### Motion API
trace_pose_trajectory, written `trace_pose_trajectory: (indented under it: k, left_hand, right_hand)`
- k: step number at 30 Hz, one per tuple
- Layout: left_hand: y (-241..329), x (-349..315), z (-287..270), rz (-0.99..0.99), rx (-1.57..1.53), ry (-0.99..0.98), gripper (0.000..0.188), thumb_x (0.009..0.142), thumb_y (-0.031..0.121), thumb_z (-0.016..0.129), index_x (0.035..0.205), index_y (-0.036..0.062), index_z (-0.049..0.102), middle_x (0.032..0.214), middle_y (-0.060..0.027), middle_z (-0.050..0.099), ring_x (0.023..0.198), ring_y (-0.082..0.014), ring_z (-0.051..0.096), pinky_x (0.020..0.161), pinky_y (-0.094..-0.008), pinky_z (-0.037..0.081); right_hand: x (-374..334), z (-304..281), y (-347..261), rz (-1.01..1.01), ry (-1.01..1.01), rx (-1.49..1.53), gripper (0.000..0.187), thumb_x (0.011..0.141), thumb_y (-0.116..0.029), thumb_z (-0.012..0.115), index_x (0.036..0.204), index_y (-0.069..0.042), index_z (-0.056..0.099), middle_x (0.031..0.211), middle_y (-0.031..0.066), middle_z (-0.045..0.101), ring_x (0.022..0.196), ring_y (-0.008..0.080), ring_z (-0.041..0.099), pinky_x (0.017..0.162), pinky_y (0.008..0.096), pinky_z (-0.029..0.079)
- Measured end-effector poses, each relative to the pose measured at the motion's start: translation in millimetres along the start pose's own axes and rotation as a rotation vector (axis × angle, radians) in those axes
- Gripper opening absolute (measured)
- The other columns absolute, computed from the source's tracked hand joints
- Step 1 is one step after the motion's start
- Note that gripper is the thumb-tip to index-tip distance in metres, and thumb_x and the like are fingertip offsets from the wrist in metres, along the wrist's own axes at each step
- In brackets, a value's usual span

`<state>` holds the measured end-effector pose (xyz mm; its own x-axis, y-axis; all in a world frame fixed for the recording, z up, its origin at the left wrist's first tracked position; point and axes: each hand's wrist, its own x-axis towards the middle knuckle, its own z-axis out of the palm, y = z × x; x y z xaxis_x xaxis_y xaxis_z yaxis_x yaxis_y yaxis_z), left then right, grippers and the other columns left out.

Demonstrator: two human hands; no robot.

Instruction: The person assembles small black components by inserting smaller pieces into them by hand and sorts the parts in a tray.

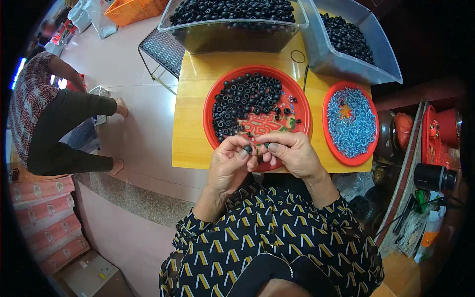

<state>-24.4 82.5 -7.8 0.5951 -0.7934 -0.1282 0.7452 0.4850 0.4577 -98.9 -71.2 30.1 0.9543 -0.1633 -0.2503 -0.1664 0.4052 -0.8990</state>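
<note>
Black ring [247,148] is pinched in the left hand [230,166], another ring [267,145] in the right hand [294,154], both held together over the red tray [210,106] of rings on a wooden table [190,143].

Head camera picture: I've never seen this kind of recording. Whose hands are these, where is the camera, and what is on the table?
The camera sits on a person's head and looks down, so the picture bends at its rim. The two bare hands belong to that person. The left hand pinches a small black ring; the right hand holds another small black piece at its fingertips. Below them a small yellow table carries a red tray of black rings and a smaller red tray of tiny blue-silver parts. Two clear bins of more black rings stand behind. Another person bends over at the left.
</note>
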Motion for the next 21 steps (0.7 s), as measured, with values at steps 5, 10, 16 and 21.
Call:
trace_pose_trajectory:
  k: [5,10,16,21]
  left_hand:
    - [-1.0,-2.9,7.3,0.034,0.103,0.034,0.023,0.082,0.003,0.057,0.104,0.0025,0.052,0.087,-0.0125,0.059,0.067,-0.0148,0.055,0.06,-0.0244,0.046]
    - [1.0,-3.8,5.4,0.034,0.106,-0.006,0.024,0.082,0.002,0.056,0.106,0.0016,0.052,0.088,-0.0127,0.06,0.07,-0.0154,0.057,0.061,-0.0243,0.047]
    - [0.2,-5.3,3.7,0.061,0.265,0.027,0.025,0.081,0.004,0.058,0.105,-0.0005,0.051,0.088,-0.0114,0.059,0.069,-0.0147,0.057,0.061,-0.0239,0.048]
    - [-1.7,-8.8,9.1,0.084,0.385,0.099,0.023,0.082,0.002,0.057,0.104,-0.0016,0.051,0.087,-0.0088,0.06,0.071,-0.012,0.058,0.066,-0.0238,0.05]
  right_hand:
    - [-0.7,-2.5,5.2,0.017,-0.02,0.095,0.017,0.082,-0.006,0.058,0.097,0.001,0.056,0.079,0.0043,0.06,0.064,0.0058,0.055,0.054,0.0162,0.045]
    - [-3.2,-3.0,8.8,0.027,0.004,0.13,0.014,0.081,-0.003,0.058,0.094,0.002,0.055,0.077,0.0062,0.06,0.062,0.0069,0.056,0.052,0.0158,0.046]
    - [-6.3,9.6,0.6,-0.063,0.043,-0.02,0.01,0.083,-0.005,0.057,0.091,0.0,0.057,0.074,0.0004,0.058,0.064,0.0042,0.054,0.055,0.0163,0.046]
    - [-8.4,11.7,1.5,-0.06,0.051,-0.087,0.011,0.083,-0.004,0.057,0.093,-0.002,0.056,0.078,0.0001,0.058,0.065,0.004,0.053,0.058,0.0169,0.045]
